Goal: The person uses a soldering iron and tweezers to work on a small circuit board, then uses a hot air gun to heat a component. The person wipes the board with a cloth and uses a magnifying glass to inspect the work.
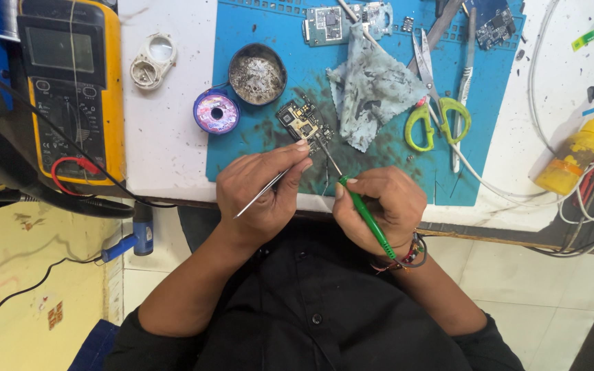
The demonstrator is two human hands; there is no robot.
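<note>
My right hand (379, 209) pinches a green-handled tool (366, 216); my left hand (262, 189) clamps its fingers on metal tweezers (266, 192). Both tips meet a small circuit board (304, 122) on the blue mat (448, 172). Beyond: soiled cloth (372, 89), tin (257, 73).

Small circuit board (303, 122) on blue mat (256, 154)

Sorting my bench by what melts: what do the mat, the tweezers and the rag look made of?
Mat: looks like rubber or silicone, matte blue, soot-smudged. Tweezers in the left hand: bare metal, thin with a silvery shine. Rag: soft woven cloth, pale blue, crumpled and stained. The tool in the right hand: green handle, probably plastic; metal shaft.
</note>
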